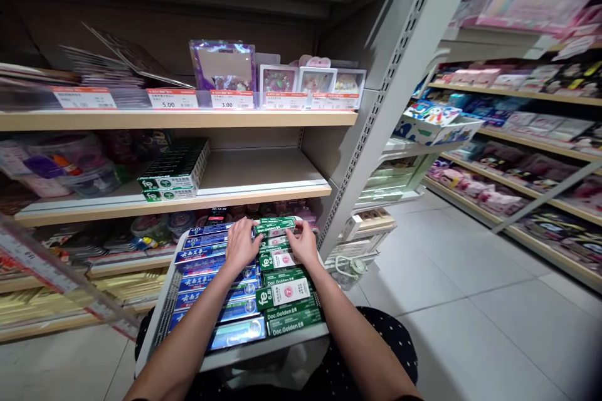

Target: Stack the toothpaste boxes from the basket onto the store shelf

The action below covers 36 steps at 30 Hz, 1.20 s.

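The green box (pixel 275 226) lies near the far end of the crate (pixel 263 349), directly between the two hands, its long axis running left to right so that one end points at each hand. The left hand (pixel 241 244) is at its left end, fingers bent and thumb turned in toward the box; the right hand (pixel 303 242) is at its right end, thumb on the near side and fingers curled past the end. Neither hand is clearly the nearer — both seem to touch it — but I cannot tell whether the fingers grip it firmly or only rest against it. More green boxes (pixel 294 319) lie nearer the body, between and below the forearms, most with the same left-to-right axis. Blue boxes (pixel 192 285) fill the left side of the crate, partly behind the left forearm. Beyond the crate, far and to the left of both hands, a stack (pixel 176 169) of similar green boxes sits on the shelf (pixel 263 169) — its boxes' long axis running near to far, crosswise to the box between the hands.
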Each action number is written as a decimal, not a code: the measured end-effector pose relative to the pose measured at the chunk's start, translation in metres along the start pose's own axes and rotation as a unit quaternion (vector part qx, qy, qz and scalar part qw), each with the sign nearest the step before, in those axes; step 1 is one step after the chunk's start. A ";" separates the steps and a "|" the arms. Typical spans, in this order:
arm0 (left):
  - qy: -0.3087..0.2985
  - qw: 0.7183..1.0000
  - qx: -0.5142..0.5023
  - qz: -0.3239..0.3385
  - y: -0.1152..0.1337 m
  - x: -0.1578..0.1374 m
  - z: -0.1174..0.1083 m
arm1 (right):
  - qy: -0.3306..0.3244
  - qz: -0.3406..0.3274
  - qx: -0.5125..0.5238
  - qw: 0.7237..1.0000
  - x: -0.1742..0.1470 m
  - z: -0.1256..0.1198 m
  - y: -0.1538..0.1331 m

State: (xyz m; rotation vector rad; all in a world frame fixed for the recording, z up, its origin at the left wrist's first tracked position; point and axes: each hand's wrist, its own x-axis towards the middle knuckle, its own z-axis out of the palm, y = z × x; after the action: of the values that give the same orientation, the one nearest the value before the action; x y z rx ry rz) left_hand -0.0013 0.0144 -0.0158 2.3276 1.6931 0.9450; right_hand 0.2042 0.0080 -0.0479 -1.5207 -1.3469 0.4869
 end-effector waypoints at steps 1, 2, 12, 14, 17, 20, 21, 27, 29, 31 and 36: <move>-0.001 1.000 -0.021 -0.014 -0.001 0.002 -0.001 | 0.007 -0.001 0.008 1.000 0.001 -0.001 -0.001; -0.002 0.999 -0.042 -0.028 -0.002 0.004 -0.001 | 0.014 -0.001 0.017 1.000 0.002 -0.001 -0.002; 0.043 0.968 -0.213 -0.123 -0.012 0.008 0.004 | 0.002 0.012 0.144 0.989 0.005 0.006 -0.006; 0.048 0.964 -0.231 -0.122 -0.013 0.008 0.004 | -0.001 0.011 0.131 0.991 0.005 0.006 -0.008; 0.046 0.960 -0.244 -0.127 -0.013 0.007 0.001 | -0.006 0.013 0.123 0.992 0.004 0.006 -0.009; 0.041 0.961 -0.242 -0.131 -0.011 0.007 -0.001 | -0.006 0.013 0.130 0.991 0.004 0.008 -0.008; 0.040 0.961 -0.240 -0.130 -0.011 0.007 -0.001 | -0.004 0.012 0.131 0.991 0.004 0.008 -0.007; 0.043 0.966 -0.223 -0.123 -0.013 0.008 0.002 | 0.002 0.000 0.113 0.994 0.004 0.007 -0.006; 0.044 0.966 -0.224 -0.119 -0.014 0.008 0.003 | 0.001 0.001 0.107 0.994 0.004 0.007 -0.006; 0.046 0.964 -0.231 -0.119 -0.014 0.008 0.004 | -0.003 0.000 0.109 0.994 0.004 0.007 -0.007; 0.055 0.959 -0.248 -0.125 -0.011 0.006 0.002 | -0.014 -0.004 0.109 0.994 0.002 0.009 -0.004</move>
State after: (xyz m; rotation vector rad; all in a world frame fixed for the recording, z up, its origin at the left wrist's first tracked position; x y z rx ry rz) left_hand -0.0085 0.0241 -0.0196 1.7255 1.5144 1.2839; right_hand 0.1955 0.0131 -0.0476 -1.3318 -1.2759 0.6304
